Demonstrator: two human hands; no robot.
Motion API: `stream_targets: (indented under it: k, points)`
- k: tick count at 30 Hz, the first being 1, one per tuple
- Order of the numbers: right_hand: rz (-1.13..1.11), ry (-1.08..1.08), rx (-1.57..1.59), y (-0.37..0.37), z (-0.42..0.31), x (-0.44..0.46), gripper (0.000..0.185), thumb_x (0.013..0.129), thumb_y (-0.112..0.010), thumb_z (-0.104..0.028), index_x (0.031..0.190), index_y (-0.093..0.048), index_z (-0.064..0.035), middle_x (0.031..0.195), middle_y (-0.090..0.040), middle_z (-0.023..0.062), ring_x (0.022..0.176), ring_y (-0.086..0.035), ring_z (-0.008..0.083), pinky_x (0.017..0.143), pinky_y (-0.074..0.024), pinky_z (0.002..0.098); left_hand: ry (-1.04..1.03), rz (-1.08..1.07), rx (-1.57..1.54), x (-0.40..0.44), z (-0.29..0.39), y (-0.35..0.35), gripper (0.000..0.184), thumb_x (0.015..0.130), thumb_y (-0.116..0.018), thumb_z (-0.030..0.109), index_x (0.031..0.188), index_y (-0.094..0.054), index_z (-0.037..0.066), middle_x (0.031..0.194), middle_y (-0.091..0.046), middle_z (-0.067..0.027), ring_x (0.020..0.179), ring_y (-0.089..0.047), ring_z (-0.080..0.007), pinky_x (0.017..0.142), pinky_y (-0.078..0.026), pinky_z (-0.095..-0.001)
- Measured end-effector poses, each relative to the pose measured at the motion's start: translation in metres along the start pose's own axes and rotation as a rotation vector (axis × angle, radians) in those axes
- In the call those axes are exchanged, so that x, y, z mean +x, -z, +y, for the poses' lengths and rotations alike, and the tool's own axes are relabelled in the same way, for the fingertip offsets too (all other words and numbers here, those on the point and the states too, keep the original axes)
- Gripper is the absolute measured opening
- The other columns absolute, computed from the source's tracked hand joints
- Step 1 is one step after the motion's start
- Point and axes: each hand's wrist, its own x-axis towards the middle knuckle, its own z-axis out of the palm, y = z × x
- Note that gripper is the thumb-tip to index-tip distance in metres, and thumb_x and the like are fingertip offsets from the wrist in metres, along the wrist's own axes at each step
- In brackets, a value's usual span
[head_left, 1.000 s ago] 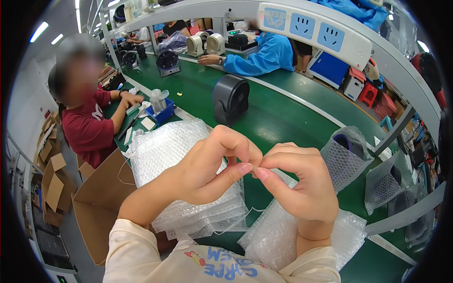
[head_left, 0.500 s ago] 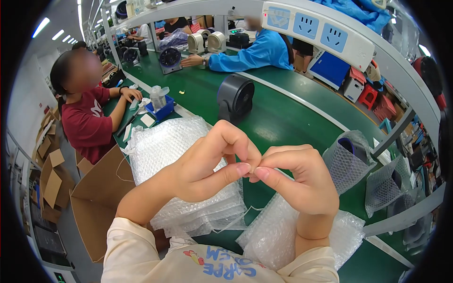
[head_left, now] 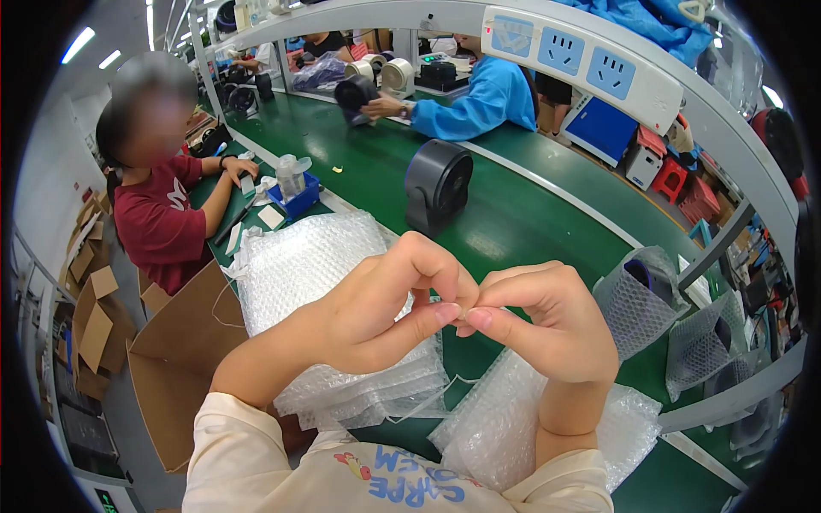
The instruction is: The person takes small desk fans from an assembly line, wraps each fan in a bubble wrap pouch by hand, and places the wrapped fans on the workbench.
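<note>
My left hand point(head_left: 389, 303) and my right hand point(head_left: 547, 316) meet fingertip to fingertip in front of my chest. Thumb and forefinger of each are pinched together. Whatever lies between the tips is too small to make out. Below my left hand lies a stack of bubble wrap bags point(head_left: 295, 256). More bubble wrap point(head_left: 492, 419) rests under my right forearm. Beyond my hands a dark round fan point(head_left: 439, 184) stands upright on the green table point(head_left: 505, 231), touched by neither hand.
Bubble-wrapped items point(head_left: 637, 303) stand at the right beside the metal frame. An open cardboard box point(head_left: 184, 368) is at my left. A person in a red shirt point(head_left: 167, 222) sits at the left near a blue bin point(head_left: 295, 198). Across the table is a person in blue point(head_left: 479, 103).
My hands stay pinched together, almost unmoved. The person in blue has tilted and shifted a dark fan to the right. The view has moved slightly.
</note>
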Motion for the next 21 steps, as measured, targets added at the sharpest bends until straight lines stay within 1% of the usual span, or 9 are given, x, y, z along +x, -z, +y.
stream_targets:
  k: [7,12,18,21]
  points:
    - [-0.011,0.028,-0.036,-0.0009,0.0020,0.0007,0.007,0.079,-0.063,-0.004,0.081,-0.066,0.0024,0.069,-0.062,0.0105,0.060,-0.054,0.0154,0.055,-0.0412,0.0279,0.022,0.004,0.141,-0.0036,0.0046,-0.0013,0.029,0.083,-0.050,-0.011,0.098,-0.032,0.007,0.086,-0.059,-0.0154,0.078,-0.058,-0.0210,0.070,-0.046,-0.0331]
    - [-0.032,-0.005,-0.014,0.0001,0.0010,0.0004,0.007,0.079,-0.064,-0.004,0.081,-0.065,0.0025,0.068,-0.061,0.0100,0.059,-0.052,0.0150,0.054,-0.0398,0.0279,0.009,0.009,0.117,-0.0030,0.0044,-0.0020,0.029,0.083,-0.050,-0.011,0.097,-0.033,0.007,0.085,-0.059,-0.0147,0.077,-0.059,-0.0210,0.069,-0.046,-0.0332]
    - [-0.008,0.013,-0.041,0.0005,-0.0018,-0.0025,0.007,0.078,-0.065,-0.004,0.081,-0.065,0.0023,0.068,-0.061,0.0099,0.057,-0.051,0.0150,0.052,-0.0391,0.0280,-0.011,0.021,0.139,-0.0019,0.0054,-0.0051,0.029,0.082,-0.051,-0.011,0.097,-0.033,0.007,0.084,-0.060,-0.0143,0.076,-0.059,-0.0211,0.068,-0.046,-0.0325]
    - [-0.059,0.004,-0.109,0.0030,-0.0003,0.0018,0.008,0.080,-0.061,-0.001,0.081,-0.067,0.0045,0.073,-0.065,0.0115,0.064,-0.058,0.0137,0.058,-0.0436,0.0240,-0.036,0.038,0.163,-0.0022,0.0012,-0.0029,0.028,0.081,-0.051,-0.012,0.096,-0.035,0.007,0.083,-0.060,-0.0142,0.074,-0.060,-0.0218,0.065,-0.047,-0.0328]
